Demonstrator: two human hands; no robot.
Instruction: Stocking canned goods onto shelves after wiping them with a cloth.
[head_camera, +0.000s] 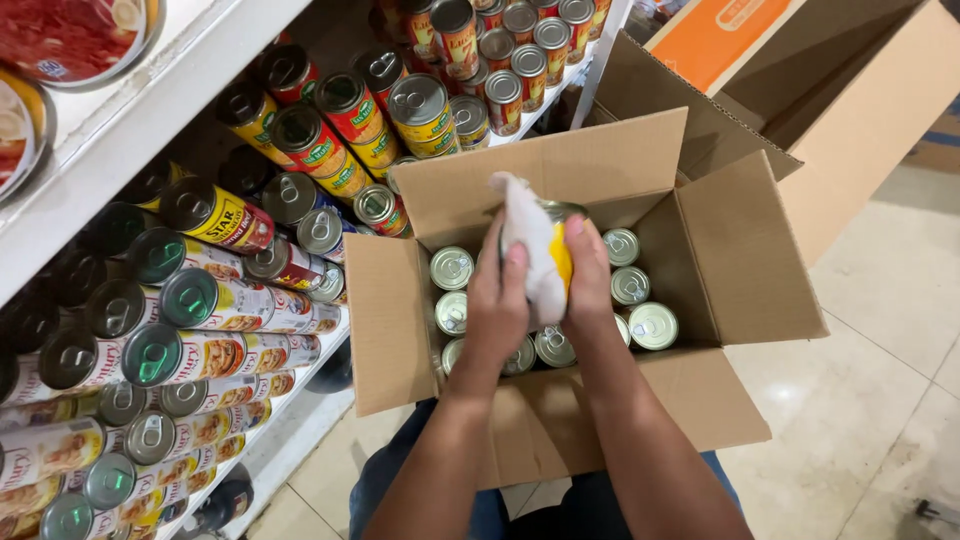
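both hands work over the open box (640, 180) resting on the person's lap. the right hand (588, 285) has its fingers clamped on a yellow can (562, 262) held above the box; the left hand (498, 300) presses a white cloth (528, 240) on it. judging by this, wiping is midway: many cans (652, 326) remain boxed, while the shelves (200, 300) alongside look well stocked.

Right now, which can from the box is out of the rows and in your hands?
The yellow-labelled can, lifted above the box. The right hand grips it while the left hand presses a white cloth on it; the rest sit upright below.
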